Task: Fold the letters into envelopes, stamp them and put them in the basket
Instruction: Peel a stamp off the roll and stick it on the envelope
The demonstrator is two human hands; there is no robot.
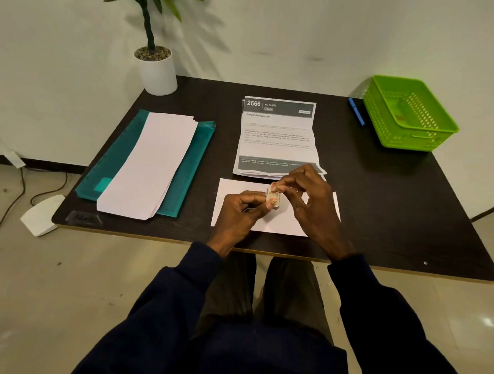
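A white envelope lies flat near the table's front edge, under both hands. My left hand and my right hand pinch a small stamp between their fingertips just above the envelope. Behind it lies a stack of printed letters, creased and slightly unfolded. A pile of blank white envelopes rests on a teal folder at the left. The green basket stands at the far right corner; something small and flat lies inside it.
A blue pen lies just left of the basket. A potted plant stands at the table's back left corner. The dark table ends close to my body; a white device and cables lie on the floor at the left.
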